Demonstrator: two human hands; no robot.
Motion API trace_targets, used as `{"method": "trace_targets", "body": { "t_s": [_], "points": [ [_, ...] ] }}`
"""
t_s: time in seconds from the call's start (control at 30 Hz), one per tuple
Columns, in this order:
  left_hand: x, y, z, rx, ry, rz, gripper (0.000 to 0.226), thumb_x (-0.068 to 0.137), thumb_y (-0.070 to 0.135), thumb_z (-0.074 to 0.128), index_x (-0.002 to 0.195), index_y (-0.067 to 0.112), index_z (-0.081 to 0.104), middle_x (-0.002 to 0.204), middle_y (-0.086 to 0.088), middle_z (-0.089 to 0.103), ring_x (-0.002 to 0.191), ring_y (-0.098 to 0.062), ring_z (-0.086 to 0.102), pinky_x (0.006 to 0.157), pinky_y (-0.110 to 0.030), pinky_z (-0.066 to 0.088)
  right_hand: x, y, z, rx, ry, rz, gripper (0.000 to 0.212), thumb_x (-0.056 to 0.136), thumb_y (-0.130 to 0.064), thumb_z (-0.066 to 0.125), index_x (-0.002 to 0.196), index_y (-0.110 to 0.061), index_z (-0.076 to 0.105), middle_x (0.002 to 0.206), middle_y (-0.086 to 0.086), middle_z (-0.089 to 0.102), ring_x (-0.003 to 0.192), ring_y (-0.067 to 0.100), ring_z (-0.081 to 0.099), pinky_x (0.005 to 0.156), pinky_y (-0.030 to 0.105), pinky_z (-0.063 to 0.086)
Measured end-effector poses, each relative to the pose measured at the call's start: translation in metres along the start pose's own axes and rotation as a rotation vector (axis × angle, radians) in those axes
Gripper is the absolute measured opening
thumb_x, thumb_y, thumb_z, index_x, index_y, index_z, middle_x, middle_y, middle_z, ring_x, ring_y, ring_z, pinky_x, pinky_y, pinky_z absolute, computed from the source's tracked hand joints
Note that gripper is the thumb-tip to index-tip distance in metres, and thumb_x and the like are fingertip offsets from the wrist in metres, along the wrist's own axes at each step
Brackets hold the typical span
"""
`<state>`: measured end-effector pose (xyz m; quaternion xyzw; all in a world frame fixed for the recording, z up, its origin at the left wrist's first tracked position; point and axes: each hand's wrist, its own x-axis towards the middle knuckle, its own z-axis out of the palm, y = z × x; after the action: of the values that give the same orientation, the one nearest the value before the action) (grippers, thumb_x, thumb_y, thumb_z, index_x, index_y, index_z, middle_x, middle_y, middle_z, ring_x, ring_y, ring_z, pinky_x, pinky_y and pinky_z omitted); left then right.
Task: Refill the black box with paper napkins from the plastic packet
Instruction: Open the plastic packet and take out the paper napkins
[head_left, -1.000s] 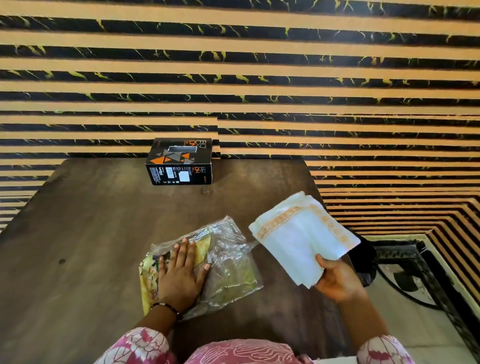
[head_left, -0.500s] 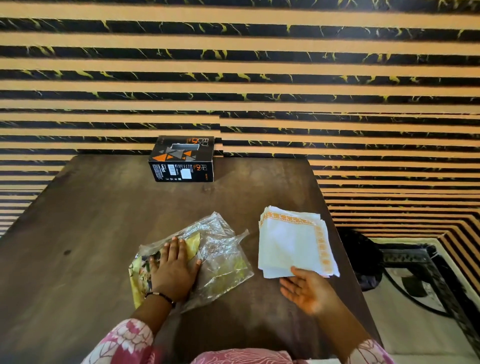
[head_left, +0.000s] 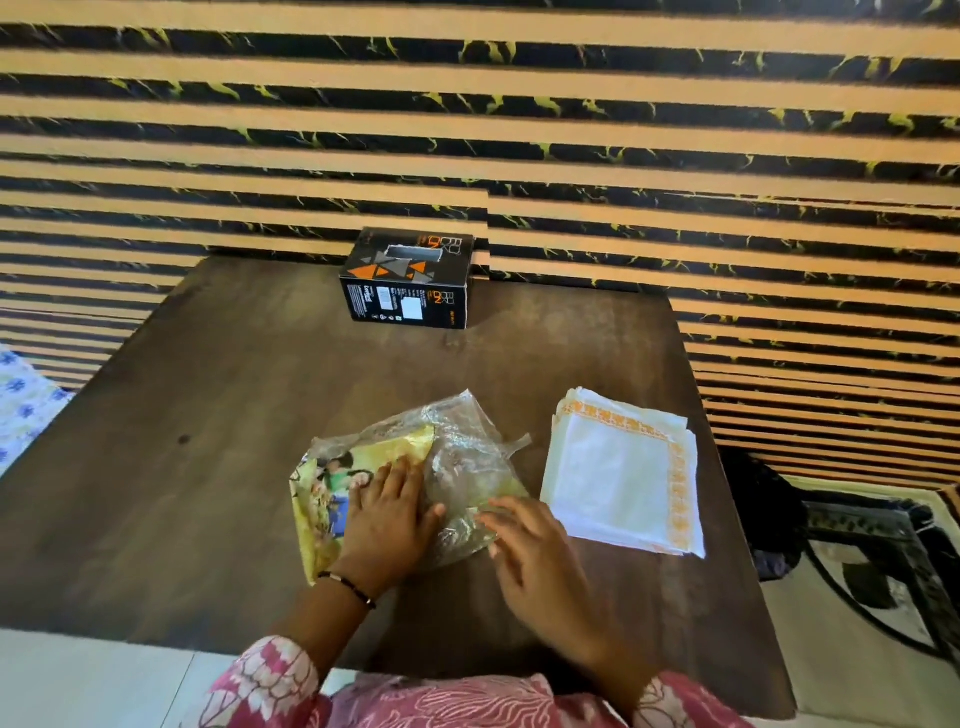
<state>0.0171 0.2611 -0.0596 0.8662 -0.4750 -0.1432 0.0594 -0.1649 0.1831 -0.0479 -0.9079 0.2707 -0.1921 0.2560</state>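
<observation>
A dark wooden table fills most of the head view, set against a wall of orange and black horizontal stripes. At the table's far edge, touching the wall, stands the black box, upright, with orange and grey triangles on it and a slot opening in its top. Nothing lies between the box and the things near the person; that stretch of tabletop is bare.

Close to the person lies the plastic packet, crumpled and clear, with a yellow printed sheet inside. The left hand lies flat and open on the packet's printed part, pressing it down; a thin bracelet circles the wrist. The right hand is open with fingers spread, its fingertips touching the packet's near right corner, gripping nothing.

Just to the right of the packet, apart from it, a stack of white paper napkins with an orange patterned border lies flat near the table's right edge.

A second ago the right hand held this stack in the air; half a second ago it was laying it down. Now the stack is released and the right hand has moved left to the packet. The left hand has stayed on the packet.

The left half of the table is open. Beyond the right edge lies a patterned rug.
</observation>
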Motion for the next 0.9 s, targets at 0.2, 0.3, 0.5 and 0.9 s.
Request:
{"method": "trace_targets", "body": {
  "t_s": [0.2,0.3,0.5,0.9],
  "points": [
    [0.006,-0.069,0.004,-0.007,0.056,-0.002,0.081,0.076,0.069,0.007,0.147,0.030,0.012,0.158,0.003,0.010,0.145,-0.025,0.008,0.112,-0.057,-0.002,0.026,-0.017,0.054,-0.362,-0.301,0.128,0.051,0.083,-0.050,0.040,0.131,-0.033,0.044,0.139,-0.005,0.051,0.127,0.020,0.049,0.101,0.041,0.041],
    [0.013,-0.117,-0.010,0.016,0.075,-0.017,0.078,0.077,0.069,0.008,0.146,0.033,0.012,0.157,0.004,0.012,0.145,-0.024,0.010,0.113,-0.057,-0.001,0.055,-0.043,0.079,-0.386,-0.325,0.116,0.057,0.085,-0.051,0.031,0.138,-0.032,0.036,0.149,-0.005,0.036,0.138,0.020,0.033,0.109,0.042,0.015],
    [0.008,-0.207,-0.036,-0.085,0.141,-0.246,0.079,0.075,0.073,0.008,0.146,0.037,0.009,0.158,0.006,0.007,0.145,-0.021,0.004,0.114,-0.054,-0.006,0.131,-0.104,0.133,-0.274,-0.454,0.041,0.067,0.083,-0.059,0.014,0.145,-0.036,0.008,0.158,-0.011,0.002,0.145,0.013,-0.005,0.113,0.043,-0.008],
    [0.010,-0.277,-0.089,-0.281,0.104,-0.434,0.069,0.089,0.051,0.042,0.142,0.011,0.024,0.151,-0.018,0.023,0.137,-0.037,0.025,0.110,-0.052,0.026,0.186,-0.200,0.204,-0.189,-0.498,-0.104,0.057,0.088,-0.035,0.046,0.140,-0.015,0.035,0.153,0.007,0.026,0.142,0.025,0.019,0.118,0.039,0.013]
  ]
}}
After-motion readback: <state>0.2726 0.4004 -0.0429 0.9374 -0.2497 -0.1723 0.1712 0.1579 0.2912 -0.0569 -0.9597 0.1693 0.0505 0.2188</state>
